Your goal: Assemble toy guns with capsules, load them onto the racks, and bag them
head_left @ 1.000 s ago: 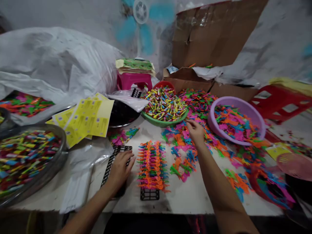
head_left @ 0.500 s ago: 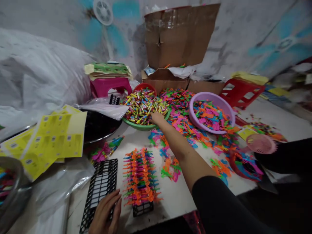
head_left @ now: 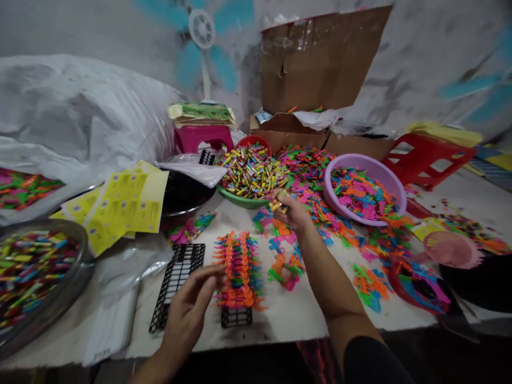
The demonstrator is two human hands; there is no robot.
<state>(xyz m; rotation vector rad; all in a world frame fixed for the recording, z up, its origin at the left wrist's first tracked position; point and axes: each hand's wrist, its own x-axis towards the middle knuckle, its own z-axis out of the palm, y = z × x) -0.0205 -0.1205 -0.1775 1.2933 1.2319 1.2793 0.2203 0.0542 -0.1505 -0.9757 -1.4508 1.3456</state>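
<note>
Holding a few small coloured pieces (head_left: pixel 277 205) pinched in its fingers, the right hand (head_left: pixel 294 212) sits just in front of the green bowl (head_left: pixel 240 200) heaped with the same pieces. The left hand (head_left: pixel 188 312) hovers with fingers loosely spread, grasping nothing, over the gap between an empty black rack (head_left: pixel 176 280) and a second rack loaded with orange, pink and blue plastic toys (head_left: pixel 239 266). Both racks lie flat on the white tabletop (head_left: pixel 296 320). A purple bowl (head_left: pixel 376 165) of coloured parts stands to the right.
</note>
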